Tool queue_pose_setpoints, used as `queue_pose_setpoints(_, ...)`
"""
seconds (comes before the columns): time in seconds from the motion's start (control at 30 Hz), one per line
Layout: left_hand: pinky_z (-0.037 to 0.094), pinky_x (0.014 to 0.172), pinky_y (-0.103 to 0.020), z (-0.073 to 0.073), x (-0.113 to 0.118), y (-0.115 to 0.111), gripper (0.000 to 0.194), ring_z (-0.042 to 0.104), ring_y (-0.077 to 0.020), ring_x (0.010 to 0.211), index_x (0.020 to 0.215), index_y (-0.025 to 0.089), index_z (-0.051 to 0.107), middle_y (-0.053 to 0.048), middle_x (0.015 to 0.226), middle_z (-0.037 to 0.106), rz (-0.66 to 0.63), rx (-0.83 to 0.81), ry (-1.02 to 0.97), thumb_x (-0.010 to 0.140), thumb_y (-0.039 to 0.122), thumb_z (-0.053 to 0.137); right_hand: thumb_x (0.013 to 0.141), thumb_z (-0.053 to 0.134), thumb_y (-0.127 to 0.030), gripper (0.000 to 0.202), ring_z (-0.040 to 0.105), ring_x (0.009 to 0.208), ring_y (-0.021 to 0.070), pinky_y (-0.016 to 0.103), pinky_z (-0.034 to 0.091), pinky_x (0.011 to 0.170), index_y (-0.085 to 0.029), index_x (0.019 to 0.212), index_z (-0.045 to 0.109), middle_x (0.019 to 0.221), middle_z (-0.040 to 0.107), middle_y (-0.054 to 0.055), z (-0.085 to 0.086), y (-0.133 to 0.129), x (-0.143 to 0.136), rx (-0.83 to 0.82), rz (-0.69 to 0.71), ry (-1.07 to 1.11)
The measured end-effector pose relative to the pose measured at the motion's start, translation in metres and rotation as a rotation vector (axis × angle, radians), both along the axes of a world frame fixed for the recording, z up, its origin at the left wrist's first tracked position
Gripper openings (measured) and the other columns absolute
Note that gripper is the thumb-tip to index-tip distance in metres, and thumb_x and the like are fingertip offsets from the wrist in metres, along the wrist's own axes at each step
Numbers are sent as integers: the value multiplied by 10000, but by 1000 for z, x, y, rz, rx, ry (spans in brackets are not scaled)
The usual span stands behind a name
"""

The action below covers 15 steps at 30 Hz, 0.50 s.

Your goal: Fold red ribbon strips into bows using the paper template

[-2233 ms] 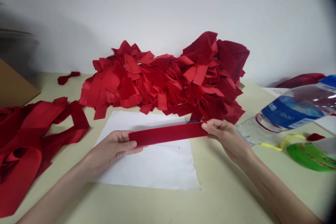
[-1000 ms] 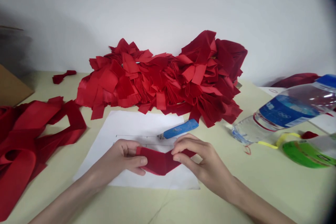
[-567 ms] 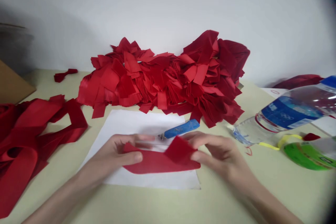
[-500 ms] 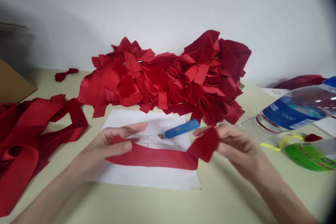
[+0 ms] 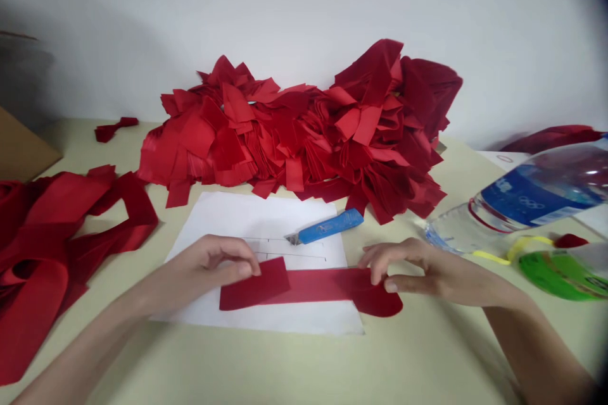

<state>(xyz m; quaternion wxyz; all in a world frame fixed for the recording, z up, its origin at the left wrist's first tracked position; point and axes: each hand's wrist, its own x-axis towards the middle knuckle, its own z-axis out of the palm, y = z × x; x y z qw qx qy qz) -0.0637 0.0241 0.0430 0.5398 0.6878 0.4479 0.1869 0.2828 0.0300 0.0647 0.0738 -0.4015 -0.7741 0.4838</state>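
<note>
A red ribbon strip (image 5: 318, 285) lies across the lower part of a white paper sheet (image 5: 209, 218) marked with black lines. Its left end is folded back over itself, and thumb and fingers of my left hand (image 5: 213, 266) pinch that flap at its edge. At the other end the ribbon curls over, with my right hand (image 5: 413, 269) holding it between thumb and bent fingers. Just above the strip, a blue utility knife (image 5: 327, 228) rests on the paper, its blade toward the left.
A big heap of cut red ribbon pieces (image 5: 294, 133) stands against the wall. Long red ribbon (image 5: 52, 228) is tangled at left, near a cardboard box (image 5: 23, 145). On the right lie a clear plastic bottle (image 5: 517, 199) and a green-labelled item (image 5: 560, 275).
My left hand has folded the ribbon's left end over to the right. The right end has come down onto the paper's edge and table, my right hand still at it. The knife stays put.
</note>
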Motion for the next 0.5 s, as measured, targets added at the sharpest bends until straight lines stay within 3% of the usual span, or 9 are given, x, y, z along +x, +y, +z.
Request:
queue_pose_setpoints(0.1,422,714,-245,-11,23,-9,170,573,-169,795,886,253,671,-5,903,662,-67,70,54,808,240,520,834,538,-280,143,576,901,189,331,454,806,-217,877,659,995,626,47,-2,-1,-9,11,-14,19)
queue_pose_setpoints(0.27,423,720,-284,-28,40,-15,204,568,-181,802,862,251,666,-20,854,656,-34,236,92,786,146,509,851,512,-303,165,578,830,161,293,459,755,-211,887,644,939,638,33,-9,-2,-17,28,19,1)
queue_pose_setpoints(0.5,342,925,-389,-28,39,-20,137,471,-247,1077,892,262,646,-29,1125,596,-66,457,205,763,245,603,868,488,-287,169,586,784,130,241,451,701,-214,906,635,901,648,6,-17,-4,-20,51,21,-41)
